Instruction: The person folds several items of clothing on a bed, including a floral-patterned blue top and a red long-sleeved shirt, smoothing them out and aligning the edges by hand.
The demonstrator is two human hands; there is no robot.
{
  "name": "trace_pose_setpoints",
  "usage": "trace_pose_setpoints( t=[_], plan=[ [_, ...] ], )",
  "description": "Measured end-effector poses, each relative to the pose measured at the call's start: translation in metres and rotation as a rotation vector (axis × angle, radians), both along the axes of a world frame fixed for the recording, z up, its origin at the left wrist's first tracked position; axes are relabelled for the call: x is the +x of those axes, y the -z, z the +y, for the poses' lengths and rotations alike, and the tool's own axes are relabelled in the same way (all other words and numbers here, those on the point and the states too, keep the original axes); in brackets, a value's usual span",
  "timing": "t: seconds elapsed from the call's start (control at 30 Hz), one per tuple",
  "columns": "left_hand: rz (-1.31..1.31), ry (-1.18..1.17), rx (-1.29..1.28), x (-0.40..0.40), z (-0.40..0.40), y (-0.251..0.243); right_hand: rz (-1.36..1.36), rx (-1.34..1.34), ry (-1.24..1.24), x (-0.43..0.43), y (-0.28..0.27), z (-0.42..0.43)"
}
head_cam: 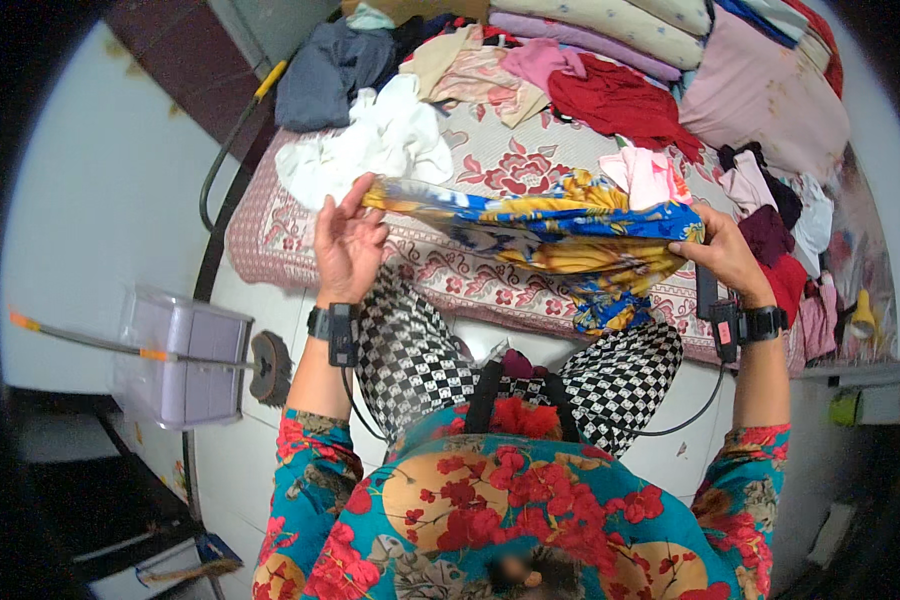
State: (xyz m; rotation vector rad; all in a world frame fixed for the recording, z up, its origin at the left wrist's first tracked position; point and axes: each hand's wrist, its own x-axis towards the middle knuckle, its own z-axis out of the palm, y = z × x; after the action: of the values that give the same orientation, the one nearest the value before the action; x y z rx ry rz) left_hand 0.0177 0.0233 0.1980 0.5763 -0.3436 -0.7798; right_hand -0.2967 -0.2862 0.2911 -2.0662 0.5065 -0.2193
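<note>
A blue and yellow patterned cloth is stretched between my two hands above the near edge of a bed. My left hand has its palm turned up, with the cloth's left end pinched near the index finger. At the other end, my right hand grips a bunched corner between thumb and fingers. Part of the cloth hangs down by my right knee. Beyond my left hand lies a heap of white cloth. A folded pink and white cloth rests just behind the stretched fabric.
The bed's floral cover bears a red garment, a dark grey garment and a pink pillow. Small clothes, including a maroon one, lie at right. A lilac drawer unit and a brush are at left.
</note>
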Motion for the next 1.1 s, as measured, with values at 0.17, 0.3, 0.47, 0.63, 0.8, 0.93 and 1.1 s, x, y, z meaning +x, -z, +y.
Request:
trace_pose_setpoints(
  t=[0.17, 0.3, 0.47, 0.63, 0.8, 0.93, 1.1],
  plan=[
    [-0.116, -0.025, -0.045, 0.000, -0.007, -0.027, 0.177, -0.086, 0.015, -0.026, 0.006, -0.023],
    [-0.164, -0.044, -0.094, 0.001, 0.004, -0.046, 0.225, -0.257, -0.110, -0.045, 0.006, -0.018],
    [-0.243, -0.070, -0.065, -0.003, 0.022, -0.064, 0.282, -0.087, 0.018, -0.057, 0.003, 0.002],
    [-0.345, -0.038, -0.103, 0.000, 0.020, -0.087, 0.252, -0.342, 0.087, -0.065, 0.007, -0.020],
    [-0.382, -0.080, -0.111, 0.004, -0.001, -0.111, -0.061, -0.690, 0.291, -0.064, -0.027, -0.061],
    [-0.418, -0.073, -0.189, 0.005, -0.006, -0.142, -0.262, -0.856, 0.435, -0.070, -0.071, -0.072],
    [-0.474, -0.047, -0.333, 0.003, 0.002, -0.176, -0.273, -0.730, 0.581, -0.102, -0.110, -0.058]
  ],
)
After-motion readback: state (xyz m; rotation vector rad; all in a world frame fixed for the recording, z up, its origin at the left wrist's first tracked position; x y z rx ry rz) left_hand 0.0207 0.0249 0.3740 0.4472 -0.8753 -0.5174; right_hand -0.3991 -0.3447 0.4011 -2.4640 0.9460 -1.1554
